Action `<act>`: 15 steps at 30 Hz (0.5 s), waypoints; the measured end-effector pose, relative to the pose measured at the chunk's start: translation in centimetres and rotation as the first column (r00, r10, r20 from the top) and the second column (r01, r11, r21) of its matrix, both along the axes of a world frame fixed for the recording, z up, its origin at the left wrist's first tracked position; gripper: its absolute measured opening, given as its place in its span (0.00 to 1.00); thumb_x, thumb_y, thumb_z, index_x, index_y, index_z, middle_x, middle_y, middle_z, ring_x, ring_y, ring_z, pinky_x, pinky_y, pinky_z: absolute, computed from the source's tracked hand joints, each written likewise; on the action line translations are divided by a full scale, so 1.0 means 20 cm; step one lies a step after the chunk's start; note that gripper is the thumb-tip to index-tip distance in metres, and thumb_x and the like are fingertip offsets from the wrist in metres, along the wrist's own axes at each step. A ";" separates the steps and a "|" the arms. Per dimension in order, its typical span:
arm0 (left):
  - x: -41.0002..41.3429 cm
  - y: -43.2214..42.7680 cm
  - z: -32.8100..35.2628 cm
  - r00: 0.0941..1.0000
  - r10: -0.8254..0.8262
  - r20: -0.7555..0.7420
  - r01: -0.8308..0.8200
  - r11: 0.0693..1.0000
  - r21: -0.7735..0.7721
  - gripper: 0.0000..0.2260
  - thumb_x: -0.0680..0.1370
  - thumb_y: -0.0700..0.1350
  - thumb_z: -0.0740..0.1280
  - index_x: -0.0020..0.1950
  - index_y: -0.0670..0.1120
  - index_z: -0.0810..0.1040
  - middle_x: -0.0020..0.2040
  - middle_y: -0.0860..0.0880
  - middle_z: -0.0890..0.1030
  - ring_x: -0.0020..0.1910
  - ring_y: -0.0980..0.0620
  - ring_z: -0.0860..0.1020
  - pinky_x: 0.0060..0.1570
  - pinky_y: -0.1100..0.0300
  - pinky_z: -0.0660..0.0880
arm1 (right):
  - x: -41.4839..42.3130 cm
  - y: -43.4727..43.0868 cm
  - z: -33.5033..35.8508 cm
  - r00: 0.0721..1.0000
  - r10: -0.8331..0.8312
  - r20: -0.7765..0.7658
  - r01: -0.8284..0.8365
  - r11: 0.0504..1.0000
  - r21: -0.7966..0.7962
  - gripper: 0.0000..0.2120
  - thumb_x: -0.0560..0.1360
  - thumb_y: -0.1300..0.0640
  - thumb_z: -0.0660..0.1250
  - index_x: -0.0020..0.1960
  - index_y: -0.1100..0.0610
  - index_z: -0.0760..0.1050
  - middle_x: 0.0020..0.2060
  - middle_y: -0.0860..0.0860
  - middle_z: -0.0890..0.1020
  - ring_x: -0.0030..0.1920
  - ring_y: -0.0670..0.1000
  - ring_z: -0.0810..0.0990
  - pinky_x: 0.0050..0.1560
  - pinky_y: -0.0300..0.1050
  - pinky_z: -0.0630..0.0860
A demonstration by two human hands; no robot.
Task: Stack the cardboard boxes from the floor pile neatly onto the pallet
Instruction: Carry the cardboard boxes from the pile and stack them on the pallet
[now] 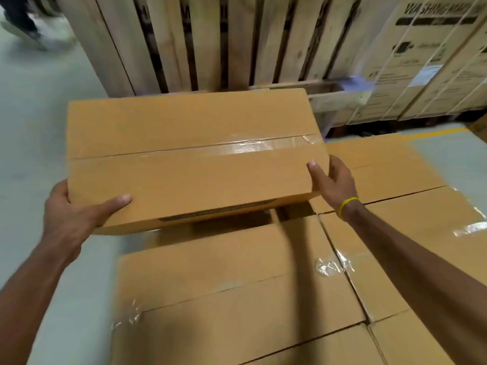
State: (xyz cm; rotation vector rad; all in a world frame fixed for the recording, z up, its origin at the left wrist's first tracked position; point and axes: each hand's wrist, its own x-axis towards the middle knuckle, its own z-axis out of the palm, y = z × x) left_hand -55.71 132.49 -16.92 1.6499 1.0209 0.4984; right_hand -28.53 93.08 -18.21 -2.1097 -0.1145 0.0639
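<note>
A taped brown cardboard box (189,159) hangs in the air in front of me, above a layer of like boxes. My left hand (71,209) grips its near left corner, thumb on top. My right hand (333,180), with a yellow band on the wrist, grips the right end, thumb on the lid. Below lie several stacked boxes (224,285) set side by side, with a dark gap (232,219) just under the held box. The pallet under them is hidden.
Upright wooden pallets (210,43) lean at the back. Strapped washing-machine cartons (427,61) stand at the back right. Grey floor (34,127) runs along the left, with a person's legs (21,19) at the top left. A yellow floor line (434,133) shows at the right.
</note>
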 end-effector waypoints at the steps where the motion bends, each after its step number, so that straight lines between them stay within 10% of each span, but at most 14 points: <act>1: 0.03 0.02 -0.14 1.000 -0.010 -0.010 0.010 1.000 -0.007 0.53 0.48 0.60 0.87 0.70 0.47 0.75 0.62 0.47 0.82 0.56 0.45 0.82 0.54 0.44 0.81 | 0.02 0.01 -0.15 1.000 -0.008 0.000 0.008 1.000 -0.016 0.21 0.75 0.37 0.70 0.61 0.50 0.78 0.49 0.45 0.85 0.51 0.47 0.83 0.57 0.54 0.80; 12: 0.01 -0.02 -0.73 0.969 -0.072 -0.238 0.074 0.997 -0.002 0.46 0.58 0.60 0.83 0.72 0.46 0.74 0.61 0.48 0.79 0.59 0.43 0.78 0.62 0.42 0.76 | 0.10 0.02 -0.74 0.999 -0.024 -0.029 0.014 0.950 -0.313 0.31 0.70 0.28 0.64 0.50 0.57 0.76 0.44 0.56 0.80 0.50 0.62 0.80 0.55 0.60 0.76; 15: 0.03 -0.05 -0.76 0.951 -0.074 -0.299 0.085 0.996 0.023 0.45 0.59 0.61 0.82 0.72 0.46 0.73 0.61 0.46 0.79 0.57 0.42 0.77 0.60 0.43 0.76 | 0.10 0.04 -0.81 0.997 -0.072 0.017 0.070 0.862 -0.502 0.28 0.75 0.32 0.65 0.59 0.56 0.77 0.56 0.60 0.77 0.61 0.64 0.75 0.61 0.61 0.68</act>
